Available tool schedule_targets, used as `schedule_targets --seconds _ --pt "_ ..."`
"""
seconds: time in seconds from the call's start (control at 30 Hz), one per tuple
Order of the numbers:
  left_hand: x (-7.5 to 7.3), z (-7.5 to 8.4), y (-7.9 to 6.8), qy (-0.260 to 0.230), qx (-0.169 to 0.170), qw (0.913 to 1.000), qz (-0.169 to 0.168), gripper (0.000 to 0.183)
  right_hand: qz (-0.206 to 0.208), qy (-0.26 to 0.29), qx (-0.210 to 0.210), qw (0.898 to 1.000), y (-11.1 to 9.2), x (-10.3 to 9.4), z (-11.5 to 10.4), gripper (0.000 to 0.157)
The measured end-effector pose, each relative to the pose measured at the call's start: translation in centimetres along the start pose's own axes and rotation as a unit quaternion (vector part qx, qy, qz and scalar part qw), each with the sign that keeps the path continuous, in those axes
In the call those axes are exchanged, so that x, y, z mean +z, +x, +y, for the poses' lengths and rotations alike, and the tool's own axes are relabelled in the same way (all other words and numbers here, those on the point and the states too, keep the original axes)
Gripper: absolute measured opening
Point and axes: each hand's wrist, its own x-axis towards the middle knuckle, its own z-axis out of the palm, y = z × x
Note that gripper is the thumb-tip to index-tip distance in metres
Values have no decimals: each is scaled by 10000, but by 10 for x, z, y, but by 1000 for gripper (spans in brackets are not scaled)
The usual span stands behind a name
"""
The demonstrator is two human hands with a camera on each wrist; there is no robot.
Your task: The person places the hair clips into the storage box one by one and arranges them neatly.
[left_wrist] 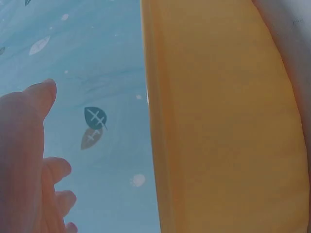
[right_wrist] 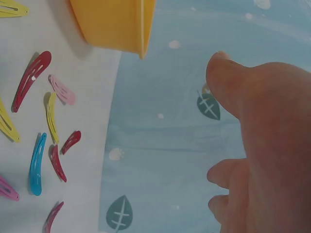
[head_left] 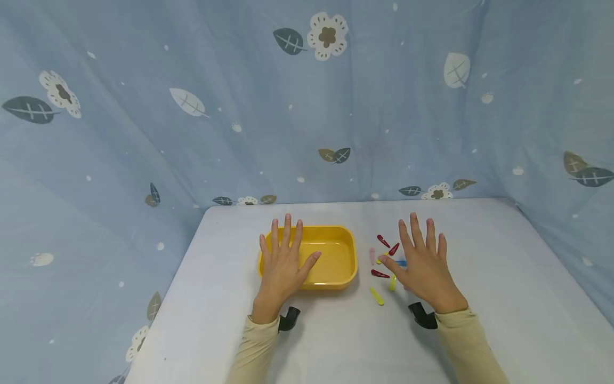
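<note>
In the head view my left hand [head_left: 283, 266], fingers spread, overlaps the left part of a yellow plastic tray [head_left: 336, 256]. It holds nothing. My right hand [head_left: 424, 266] is likewise spread and holds nothing, over the right edge of a scatter of snap hair clips. Among these, the right wrist view shows a large dark red clip [right_wrist: 32, 80], a blue clip [right_wrist: 37, 165], a pale pink clip [right_wrist: 62, 90], a yellow clip [right_wrist: 51, 116] and smaller red ones. The tray's side wall [left_wrist: 228, 121] fills much of the left wrist view, beside the left thumb.
The white table [head_left: 206, 309] is backed by a blue curtain [head_left: 259, 106] with leaves and flowers, which also hangs along both sides. A black wrist mount [head_left: 290, 319] sits at the left cuff, another black mount [head_left: 423, 316] at the right cuff.
</note>
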Motion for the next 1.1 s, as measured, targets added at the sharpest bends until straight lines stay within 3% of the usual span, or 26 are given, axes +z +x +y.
schedule_targets --seconds 0.5,0.73,0.9,1.1 --pt "-5 -7 -1 -243 -139 9996 -42 85 -77 82 -49 9999 2 -1 -1 98" --pt "-7 -11 3 -382 -189 9990 -94 85 -83 444 -247 9987 2 -11 3 92" --pt "-13 -19 1 -954 -266 9948 -229 85 144 793 -412 9959 3 -21 4 84" --pt "-24 -32 -4 -1885 -315 9815 -76 85 591 1499 -448 9859 3 -34 11 69"
